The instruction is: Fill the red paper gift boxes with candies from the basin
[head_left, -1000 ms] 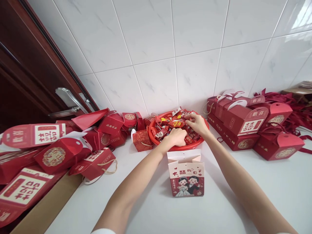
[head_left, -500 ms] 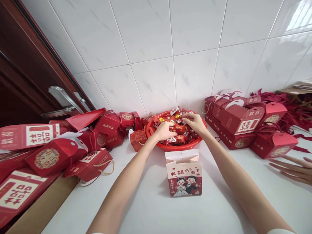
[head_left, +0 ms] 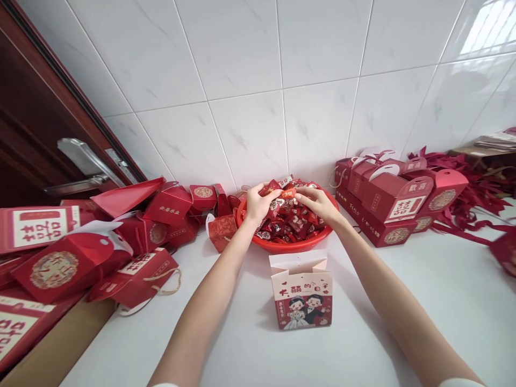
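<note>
A red basin (head_left: 282,247) full of red-wrapped candies (head_left: 298,223) stands against the tiled wall. Over its left part, my left hand (head_left: 259,203) is closed on red candy packets. My right hand (head_left: 318,203) is over the right part, its fingertips pinching the end of an orange-red candy packet (head_left: 288,194) between the hands. In front of the basin stands a small open-topped paper box (head_left: 303,301), white above and red below, with a cartoon couple on its front.
Red gift boxes (head_left: 169,203) are heaped at the left, by a dark door (head_left: 48,107). More red boxes (head_left: 397,201) are stacked at the right, beside dark red ribbons (head_left: 451,188). A red box (head_left: 506,252) is at the right edge.
Both hands have lifted slightly and drawn together over the basin, with packets now in the fingers. The other person's hand has left view, and the box near it has moved right.
</note>
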Demonstrator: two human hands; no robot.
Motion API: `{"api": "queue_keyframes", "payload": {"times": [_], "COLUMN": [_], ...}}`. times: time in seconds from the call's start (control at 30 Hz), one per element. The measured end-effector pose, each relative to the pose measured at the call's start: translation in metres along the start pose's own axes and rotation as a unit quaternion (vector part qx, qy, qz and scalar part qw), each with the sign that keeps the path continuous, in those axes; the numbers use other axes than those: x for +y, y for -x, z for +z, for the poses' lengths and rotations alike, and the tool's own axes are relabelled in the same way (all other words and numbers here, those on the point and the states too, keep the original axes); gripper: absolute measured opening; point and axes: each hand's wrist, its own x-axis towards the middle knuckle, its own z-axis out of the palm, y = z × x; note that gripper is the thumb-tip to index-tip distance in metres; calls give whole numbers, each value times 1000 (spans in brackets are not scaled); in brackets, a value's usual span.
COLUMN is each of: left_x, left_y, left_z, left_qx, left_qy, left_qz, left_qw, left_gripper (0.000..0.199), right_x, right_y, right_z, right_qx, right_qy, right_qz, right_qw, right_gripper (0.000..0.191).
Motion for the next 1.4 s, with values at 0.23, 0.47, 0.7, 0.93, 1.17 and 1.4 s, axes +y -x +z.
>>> {"api": "queue_keyframes", "payload": {"times": [0.23, 0.47, 0.7, 0.93, 1.17, 1.4], "left_x": [-18, -20, -28, -31, -18, -17], "left_y": [2, 1, -1, 3, 10, 17], "left_z": [2, 2, 1, 0, 1, 5], "left_qx": [-23, -39, -15, -51, -116, -180], "left_qy": [3, 12, -30, -82, -99, -108], "left_qz": [-67, -83, -66, -8, 46, 31], "left_qw": [997, 996, 997, 995, 987, 977], "left_gripper": [29, 17, 18, 27, 29, 35], "right_x": [17, 22, 22, 19, 8, 8], "right_y": [-5, -6, -6, -4, 0, 1], "right_z": [-1, -1, -2, -1, -2, -1], "right_qx": [-94, -2, 72, 75, 71, 46], "right_qy": [26, 32, -11, -55, -143, -91], "right_qz": [37, 38, 40, 53, 78, 74], "right_qw": [995, 999, 997, 994, 984, 992], "right_gripper": [32, 32, 37, 45, 53, 62]}}
